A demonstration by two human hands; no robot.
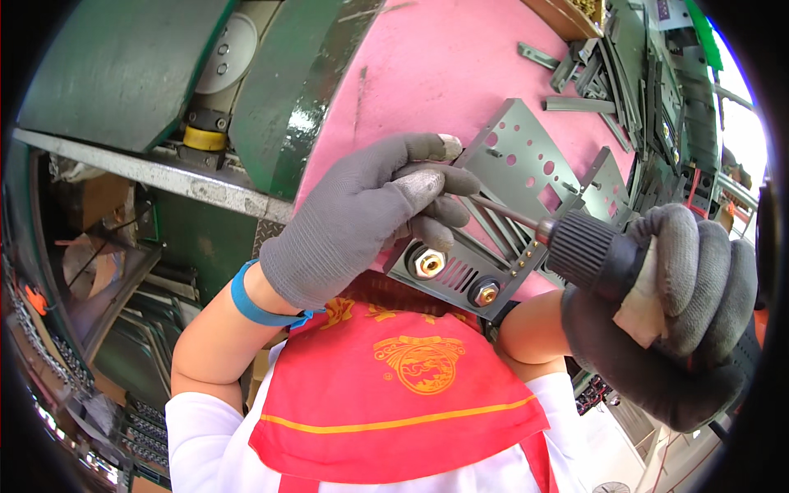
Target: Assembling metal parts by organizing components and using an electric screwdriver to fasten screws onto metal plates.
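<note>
My right hand (699,287), in a grey glove, is wrapped round an electric screwdriver (588,251) with a black ribbed collar. Its long thin bit (509,215) points left and reaches the fingers of my left hand (370,205). That hand, also gloved in grey, has its fingers curled together at the bit's tip; anything tiny between them is hidden. Below and behind the bit lies a dark grey metal bracket (518,152) with round and square holes. Its near slotted face carries two brass-centred fittings, one with a silver nut (429,263) and one with a dark ring (485,292).
The bracket rests on a pink work surface (427,57). Many loose dark metal strips (612,82) are piled at the far right, beside a cardboard box (571,16) of small brass-coloured parts. Green machinery (123,66) with a metal ledge (205,185) stands at left.
</note>
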